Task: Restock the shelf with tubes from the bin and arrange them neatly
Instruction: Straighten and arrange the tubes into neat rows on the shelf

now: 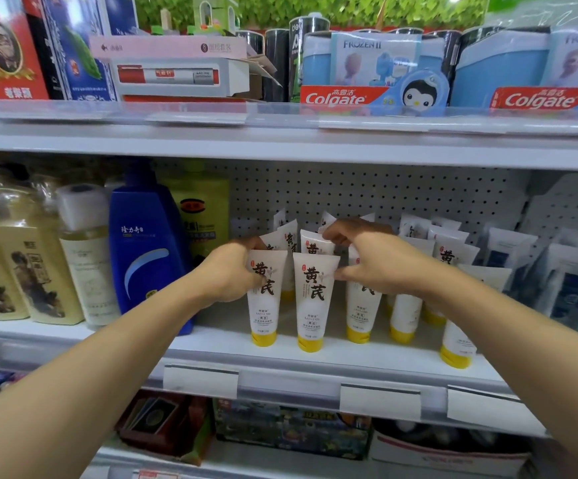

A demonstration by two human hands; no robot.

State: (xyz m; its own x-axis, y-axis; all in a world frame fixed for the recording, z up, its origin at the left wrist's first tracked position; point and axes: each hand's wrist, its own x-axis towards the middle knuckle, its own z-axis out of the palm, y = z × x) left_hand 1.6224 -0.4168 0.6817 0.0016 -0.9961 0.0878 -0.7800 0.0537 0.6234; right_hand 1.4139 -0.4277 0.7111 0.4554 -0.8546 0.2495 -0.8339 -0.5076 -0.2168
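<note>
Both hands are at the middle shelf (315, 354), working among white tubes with yellow caps that stand cap-down in loose rows. The left hand (227, 271) grips the front-left tube (265, 299), thumb across its face and fingers curled behind. The right hand (374, 261) reaches over the group — its fingers hook onto the top of a tube in the second row (313, 245), while the thumb touches the edge of the front-middle tube (313, 299).

Much of the restocking looks done: a good many tubes already stand on the shelf, several rows deep. The arranging is not finished, though. The front tubes sit unevenly, one tube at the far right (457, 344) stands well forward of the others, and the back ones lean at different angles. The bin is out of view, so how many tubes remain cannot be told. To the left stands a blue bottle (142, 257).
</note>
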